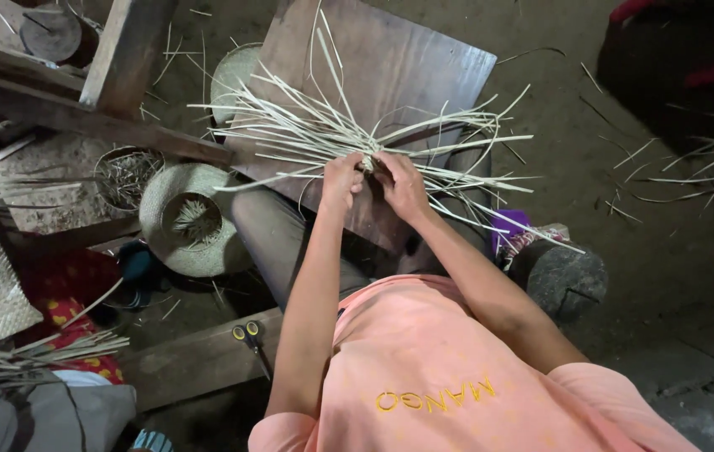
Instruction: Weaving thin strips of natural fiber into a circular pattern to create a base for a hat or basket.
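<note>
**Both Hands Working the Centre of a Splint Bundle**

The left hand [342,177] and the right hand [400,186] are meeting at the centre of a bundle of pale splints [357,134], which is lying on a dark wooden board [407,59] resting across the person's lap. The fingers of both hands are curling inward and pinching the small woven knot [368,163] where the splints are crossing; the thumbs are pressing toward each other just beside it. The fingertips themselves are partly hidden by the knuckles. The loose ends of the splints are fanning outward over the board edges to the left, right and far side.

To the left of the board, a woven hat [192,219] is lying on the ground, crown up, with a second woven piece [231,75] showing just beyond the board's far left corner. A pair of yellow-handled scissors [250,336] is resting on a wooden beam [198,360] near the left elbow. More loose splints [700,167] are scattering over the dirt floor on the right.
</note>
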